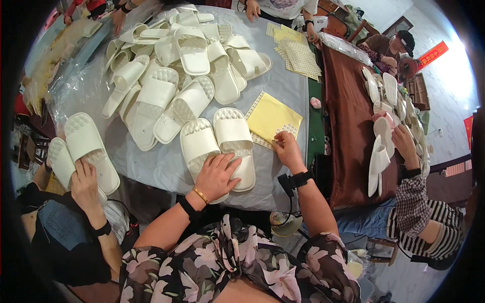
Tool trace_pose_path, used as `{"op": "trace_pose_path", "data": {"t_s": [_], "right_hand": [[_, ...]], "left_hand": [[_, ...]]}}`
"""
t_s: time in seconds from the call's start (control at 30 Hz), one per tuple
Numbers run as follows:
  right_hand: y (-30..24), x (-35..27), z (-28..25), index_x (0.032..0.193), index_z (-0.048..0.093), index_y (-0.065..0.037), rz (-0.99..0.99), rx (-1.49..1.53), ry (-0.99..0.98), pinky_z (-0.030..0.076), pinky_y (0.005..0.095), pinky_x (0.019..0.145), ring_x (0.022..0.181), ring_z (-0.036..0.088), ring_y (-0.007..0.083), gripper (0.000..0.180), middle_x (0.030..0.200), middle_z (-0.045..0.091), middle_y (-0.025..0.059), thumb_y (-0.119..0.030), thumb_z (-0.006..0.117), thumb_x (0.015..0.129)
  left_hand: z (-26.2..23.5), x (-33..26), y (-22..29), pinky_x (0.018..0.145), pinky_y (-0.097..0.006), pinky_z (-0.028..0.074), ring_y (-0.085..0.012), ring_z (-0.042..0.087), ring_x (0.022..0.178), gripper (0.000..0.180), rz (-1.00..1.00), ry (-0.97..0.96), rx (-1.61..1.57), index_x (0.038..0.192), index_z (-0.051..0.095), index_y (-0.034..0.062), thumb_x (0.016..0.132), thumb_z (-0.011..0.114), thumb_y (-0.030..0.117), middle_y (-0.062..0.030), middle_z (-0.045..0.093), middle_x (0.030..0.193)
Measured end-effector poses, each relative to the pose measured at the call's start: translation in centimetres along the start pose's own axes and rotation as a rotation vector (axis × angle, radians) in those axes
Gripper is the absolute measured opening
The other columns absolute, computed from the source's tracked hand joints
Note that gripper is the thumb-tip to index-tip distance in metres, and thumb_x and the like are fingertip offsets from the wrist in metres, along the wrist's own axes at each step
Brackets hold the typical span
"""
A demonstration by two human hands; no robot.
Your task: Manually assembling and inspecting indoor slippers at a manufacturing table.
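A pair of cream slippers with padded insoles lies side by side on the table in front of me, a left slipper (200, 146) and a right slipper (236, 136). My left hand (217, 173) lies across the lower part of both, fingers stretched out over them. To their right is a yellow sticker sheet (270, 113), with small printed marks at its corner and beneath it. My right hand (289, 150) has thumb and forefinger pinched together at that marked corner. Whether a single sticker is between the fingertips is too small to tell.
A heap of cream slippers (194, 50) fills the far left of the table (151, 169). More sticker sheets (298, 53) lie at the far right edge. At left, a co-worker's hand (86, 184) holds slippers; at right, another's hand (405, 144) handles slippers on a brown-covered table (348, 116).
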State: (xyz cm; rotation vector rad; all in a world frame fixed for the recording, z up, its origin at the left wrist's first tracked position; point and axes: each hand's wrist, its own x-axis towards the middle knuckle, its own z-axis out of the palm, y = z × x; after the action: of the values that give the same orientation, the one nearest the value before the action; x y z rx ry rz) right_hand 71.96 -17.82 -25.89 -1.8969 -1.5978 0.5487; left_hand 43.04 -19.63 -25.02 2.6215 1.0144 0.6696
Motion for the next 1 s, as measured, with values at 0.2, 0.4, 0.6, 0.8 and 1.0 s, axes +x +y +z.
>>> {"op": "trace_pose_path", "data": {"t_s": [0.2,0.4,0.6,0.8,1.0], "right_hand": [[0.1,0.1,0.1,0.101,0.061,-0.002,-0.026,0.031,0.029,0.052,0.0383,0.077,0.086,0.062,0.0317,0.023,0.097,0.058,0.0158,-0.004,0.069,0.079],[1.1,0.1,-0.1,0.096,0.063,-0.001,-0.034,0.006,-0.010,0.051,0.0367,0.075,0.082,0.061,0.0298,0.017,0.094,0.057,0.0155,-0.004,0.067,0.080],[-0.8,-1.2,-0.8,0.093,0.064,-0.001,0.075,0.272,0.013,0.050,0.0311,0.068,0.073,0.059,0.0193,0.009,0.092,0.060,0.0124,-0.006,0.065,0.086],[-8.2,-4.0,1.0,0.088,0.061,0.001,-0.165,0.247,-0.270,0.048,0.0307,0.064,0.068,0.060,0.0183,0.004,0.075,0.062,0.0084,-0.002,0.063,0.085],[-8.8,-3.6,3.1,0.086,0.064,0.002,-0.255,0.029,-0.304,0.051,0.0372,0.067,0.075,0.065,0.0339,0.008,0.084,0.066,0.0188,-0.003,0.063,0.080]], "left_hand": [[0.0,0.0,-0.1,0.101,-0.043,0.038,-0.0273,0.050,0.119,0.057,0.002,-0.003,0.002,0.133,0.055,0.0127,0.083,0.067,0.037,-0.0095,0.054,0.131],[0.0,0.0,-0.1,0.102,-0.043,0.038,-0.0276,0.049,0.119,0.059,0.001,0.005,-0.022,0.133,0.053,0.0095,0.082,0.067,0.036,-0.0104,0.054,0.131],[0.2,-0.2,-0.3,0.101,-0.042,0.038,-0.0284,0.050,0.120,0.062,0.001,0.046,-0.065,0.132,0.052,0.0029,0.081,0.069,0.035,-0.0122,0.054,0.131],[0.5,-0.5,-0.5,0.101,-0.042,0.038,-0.0290,0.051,0.121,0.060,0.007,0.083,-0.081,0.128,0.053,0.0010,0.081,0.070,0.034,-0.0136,0.055,0.131],[0.7,-0.4,-0.5,0.102,-0.041,0.038,-0.0285,0.051,0.122,0.058,-0.003,0.074,-0.116,0.127,0.054,0.0013,0.082,0.069,0.034,-0.0135,0.055,0.132]]}}
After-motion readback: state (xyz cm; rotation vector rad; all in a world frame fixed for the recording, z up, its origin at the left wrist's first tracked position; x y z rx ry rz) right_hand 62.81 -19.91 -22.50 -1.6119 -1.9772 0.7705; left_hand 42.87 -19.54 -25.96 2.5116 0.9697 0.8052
